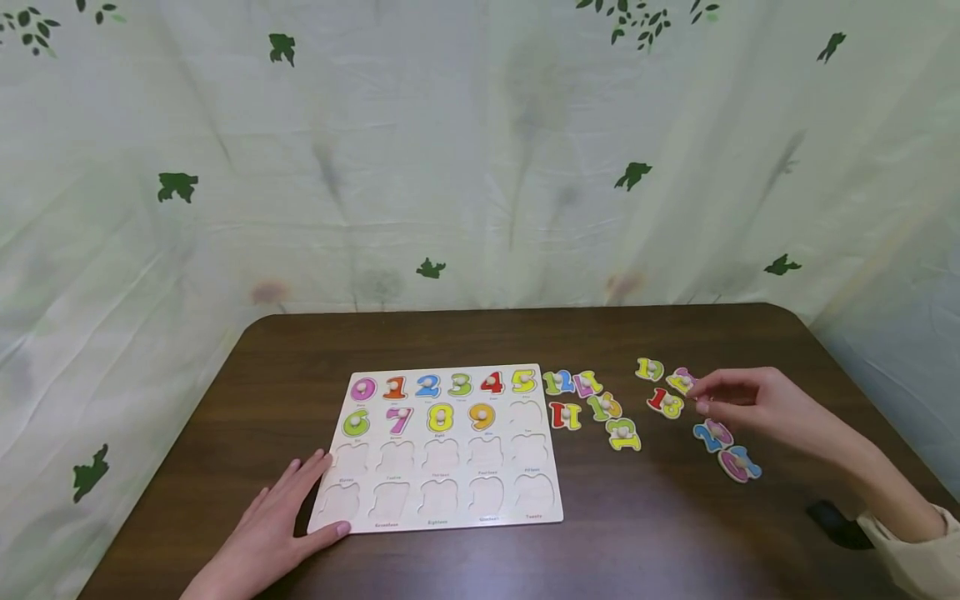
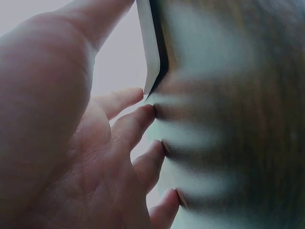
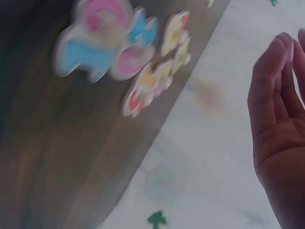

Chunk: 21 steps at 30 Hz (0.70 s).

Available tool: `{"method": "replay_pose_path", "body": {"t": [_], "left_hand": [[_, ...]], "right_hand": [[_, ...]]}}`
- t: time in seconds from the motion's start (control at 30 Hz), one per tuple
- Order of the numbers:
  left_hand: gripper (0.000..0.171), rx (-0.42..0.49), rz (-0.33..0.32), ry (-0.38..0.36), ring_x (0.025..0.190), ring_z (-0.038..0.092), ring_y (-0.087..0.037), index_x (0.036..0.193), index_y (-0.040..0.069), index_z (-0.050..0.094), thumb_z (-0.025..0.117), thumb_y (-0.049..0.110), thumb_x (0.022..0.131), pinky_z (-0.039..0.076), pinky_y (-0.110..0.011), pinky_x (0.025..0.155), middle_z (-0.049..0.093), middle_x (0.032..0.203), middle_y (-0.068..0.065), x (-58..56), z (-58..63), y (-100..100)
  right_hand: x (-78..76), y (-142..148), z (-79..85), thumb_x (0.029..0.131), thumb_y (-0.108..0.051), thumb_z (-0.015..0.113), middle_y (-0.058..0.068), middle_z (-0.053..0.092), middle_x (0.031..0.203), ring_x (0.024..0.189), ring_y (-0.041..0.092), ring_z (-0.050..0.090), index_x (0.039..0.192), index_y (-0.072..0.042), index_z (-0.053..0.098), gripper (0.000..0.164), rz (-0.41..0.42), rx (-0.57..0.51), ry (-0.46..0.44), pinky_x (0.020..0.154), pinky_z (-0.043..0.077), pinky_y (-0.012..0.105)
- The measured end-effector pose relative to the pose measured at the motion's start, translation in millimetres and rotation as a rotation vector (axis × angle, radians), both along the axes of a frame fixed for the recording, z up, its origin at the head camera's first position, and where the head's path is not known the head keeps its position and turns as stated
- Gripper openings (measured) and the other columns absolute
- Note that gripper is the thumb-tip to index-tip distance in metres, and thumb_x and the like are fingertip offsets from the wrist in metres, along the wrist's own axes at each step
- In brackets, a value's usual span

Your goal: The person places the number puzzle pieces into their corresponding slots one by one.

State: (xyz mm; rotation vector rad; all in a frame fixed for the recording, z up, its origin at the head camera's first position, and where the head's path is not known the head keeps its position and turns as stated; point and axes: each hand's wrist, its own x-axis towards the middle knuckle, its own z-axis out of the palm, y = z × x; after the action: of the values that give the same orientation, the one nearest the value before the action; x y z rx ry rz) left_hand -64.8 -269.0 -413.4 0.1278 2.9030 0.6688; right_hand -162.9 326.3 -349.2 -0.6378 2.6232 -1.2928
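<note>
At the lower left corner of a white number puzzle board (image 1: 450, 527), my left hand (image 1: 272, 527) lies with spread fingers. Its thumb rests by the front edge and its fingertips touch the left edge, also close up in the left wrist view. My right hand (image 1: 780, 408) hovers over loose number pieces at the right, with thumb and index finger bent. Its fingertips overlap a yellow and pink piece (image 1: 682, 381) in the head view. In the right wrist view, nothing shows between the fingers (image 3: 269, 81), and the pieces (image 3: 86, 59) lie apart from them, blurred.
Numbers 0 to 9 sit in the board's upper slots. Several pieces, including a red and yellow 11 (image 1: 565, 416), lie along its right side. Two pink and blue pieces (image 1: 738, 464) lie nearer the right sleeve. A dark object (image 1: 836, 523) is beside the right wrist. A curtain (image 1: 480, 167) hangs behind the table.
</note>
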Motion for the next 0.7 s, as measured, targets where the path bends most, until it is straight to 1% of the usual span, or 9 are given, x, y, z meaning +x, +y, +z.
{"method": "replay_pose_path", "body": {"t": [0.07,0.17,0.3,0.37,0.47,0.57,0.6,0.7], "left_hand": [[0.102,0.000,0.000,0.000,0.141,0.021,-0.048,0.151,0.010,0.036,0.069,0.070,0.075,0.018,-0.073,0.103,0.031,0.155,-0.020,0.2,-0.4,0],[0.103,-0.001,0.002,-0.005,0.141,0.021,-0.048,0.151,0.010,0.036,0.068,0.072,0.075,0.018,-0.073,0.102,0.031,0.155,-0.020,0.4,-0.4,0],[0.104,-0.002,0.005,-0.011,0.141,0.020,-0.048,0.151,0.010,0.036,0.068,0.072,0.074,0.017,-0.074,0.102,0.031,0.156,-0.020,0.3,-0.1,0],[0.104,-0.003,0.005,-0.010,0.141,0.020,-0.048,0.151,0.010,0.036,0.068,0.072,0.074,0.018,-0.073,0.102,0.031,0.156,-0.020,0.3,-0.1,0],[0.104,-0.005,0.006,-0.010,0.141,0.020,-0.048,0.151,0.010,0.036,0.068,0.072,0.074,0.018,-0.073,0.102,0.031,0.155,-0.020,0.3,-0.1,0],[0.104,-0.008,0.006,-0.009,0.141,0.021,-0.048,0.151,0.010,0.037,0.067,0.073,0.074,0.018,-0.073,0.102,0.031,0.155,-0.020,0.1,0.5,0],[0.104,-0.012,0.003,-0.006,0.141,0.021,-0.048,0.151,0.010,0.036,0.067,0.073,0.075,0.018,-0.074,0.102,0.031,0.155,-0.020,0.0,0.2,0],[0.102,-0.015,-0.003,0.002,0.140,0.022,-0.049,0.151,0.010,0.036,0.068,0.071,0.075,0.019,-0.074,0.101,0.032,0.155,-0.020,0.0,0.1,0]], "right_hand": [[4.3,10,-4.0,0.092,-0.013,0.070,0.009,0.072,0.097,0.081,0.020,0.068,0.107,-0.012,0.071,0.015,0.019,0.016,-0.003,0.071,0.056,0.025],[11.1,27,-12.1,0.092,-0.011,0.070,0.008,0.072,0.098,0.085,0.014,0.068,0.107,-0.010,0.071,0.015,0.060,0.055,-0.009,0.071,0.054,0.022],[18.5,47,-26.3,0.093,-0.006,0.068,0.005,0.072,0.096,0.083,0.010,0.065,0.109,-0.005,0.070,0.016,0.115,0.072,-0.067,0.066,0.052,0.022],[20.6,54,-34.6,0.092,-0.002,0.067,0.004,0.071,0.094,0.080,0.010,0.064,0.109,-0.004,0.069,0.017,0.136,0.059,-0.090,0.060,0.051,0.024],[22.5,60,-44.5,0.091,0.001,0.066,0.002,0.070,0.093,0.072,0.009,0.061,0.111,-0.007,0.069,0.021,0.162,0.046,-0.100,0.053,0.050,0.026],[23.9,61,-50.1,0.091,0.001,0.066,0.001,0.068,0.092,0.065,0.011,0.058,0.112,-0.011,0.070,0.025,0.171,0.044,-0.100,0.048,0.048,0.027],[24.4,61,-50.8,0.091,0.000,0.066,-0.001,0.068,0.091,0.063,0.012,0.057,0.112,-0.013,0.070,0.025,0.164,0.051,-0.103,0.048,0.048,0.027],[26.4,60,-51.6,0.090,-0.001,0.068,-0.003,0.067,0.088,0.064,0.011,0.058,0.110,-0.013,0.070,0.023,0.141,0.075,-0.105,0.048,0.049,0.028]]}}
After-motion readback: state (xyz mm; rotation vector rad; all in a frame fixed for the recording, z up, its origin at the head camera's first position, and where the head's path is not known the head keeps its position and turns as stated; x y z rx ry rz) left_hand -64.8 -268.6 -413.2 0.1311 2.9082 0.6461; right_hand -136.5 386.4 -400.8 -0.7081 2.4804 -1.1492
